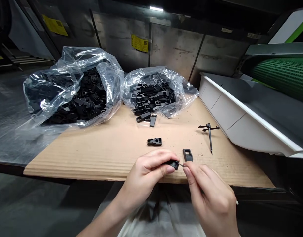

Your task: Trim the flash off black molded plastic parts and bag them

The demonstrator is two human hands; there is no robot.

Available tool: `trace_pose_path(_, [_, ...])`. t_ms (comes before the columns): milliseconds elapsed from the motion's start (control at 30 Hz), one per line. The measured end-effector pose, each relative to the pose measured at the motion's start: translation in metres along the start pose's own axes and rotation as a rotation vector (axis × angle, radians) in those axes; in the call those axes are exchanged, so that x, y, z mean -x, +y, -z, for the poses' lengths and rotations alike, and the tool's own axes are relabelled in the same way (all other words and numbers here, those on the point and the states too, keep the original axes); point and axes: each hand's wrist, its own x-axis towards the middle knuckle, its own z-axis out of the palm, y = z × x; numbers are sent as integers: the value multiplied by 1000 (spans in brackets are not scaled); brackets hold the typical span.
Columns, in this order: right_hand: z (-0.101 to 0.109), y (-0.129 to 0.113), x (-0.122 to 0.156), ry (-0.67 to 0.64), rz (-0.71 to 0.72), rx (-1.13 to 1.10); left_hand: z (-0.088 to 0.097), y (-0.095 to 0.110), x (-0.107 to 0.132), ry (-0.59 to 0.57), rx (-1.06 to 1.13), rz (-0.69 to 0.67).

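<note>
Left hand (147, 172) pinching a small black part (175, 165) between thumb and fingers, close to the near edge of the table (8, 108). Part sticks out past the fingertips, its open end turned to the right hand (212, 194). Right hand: thumb and fingers pressed together on a slim tool, its thin metal tip (181, 165) meeting the part's end; how far in, cannot tell. Rest of the tool mostly hidden in the grip.

Under the work, a cardboard sheet (104, 151) along the table's near edge. Black frame piece (189, 158) with a square opening lies just beyond the right fingertips; contact unclear. Second black part (155, 142) on its own, a little past the left hand's knuckles. Black branched stem (210, 138) toward the cardboard's right edge, beside a white bin (222, 105).

Toward the far edge, two clear bags of black pieces: larger bag (84, 54) left, smaller bag (146, 75) at centre, loose pieces (153, 120) at its mouth.
</note>
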Motion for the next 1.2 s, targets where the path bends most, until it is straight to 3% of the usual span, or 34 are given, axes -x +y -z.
trace_pose_path(233, [3, -4, -2, -115, -150, -233, 0, 0, 3, -10, 9, -66])
trace_pose_path(467, [3, -4, 1, -133, -119, -226, 1, -1, 3, -31, 5, -100])
trace_pose_path(567, [7, -5, -2, -186, -154, -319, 2, -2, 3, -50, 20, -108])
trace_pose_path(667, [13, -4, -9, -357, -304, -482, 2, -1, 3, -77, 29, -111])
trace_pose_path(833, [21, 5, -20, -829, -696, -923, 3, 0, 2, -116, -29, -145])
trace_pose_path(900, [24, 7, -18, -893, -805, -1071, 3, 0, 3, -106, -30, -152])
trace_pose_path(967, [27, 8, -12, -765, -892, -1114, 3, -1, 4, -92, -34, -145])
trace_pose_path(1033, [28, 6, -3, -540, -885, -1026, 3, -1, 6, -70, -58, -133])
trace_pose_path(1133, [26, 3, 13, -205, -583, -614, 1, 0, 7, -45, -96, -104])
trace_pose_path(1200, [23, 2, 19, -114, -372, -372, 0, 0, 7, -40, -105, -88])
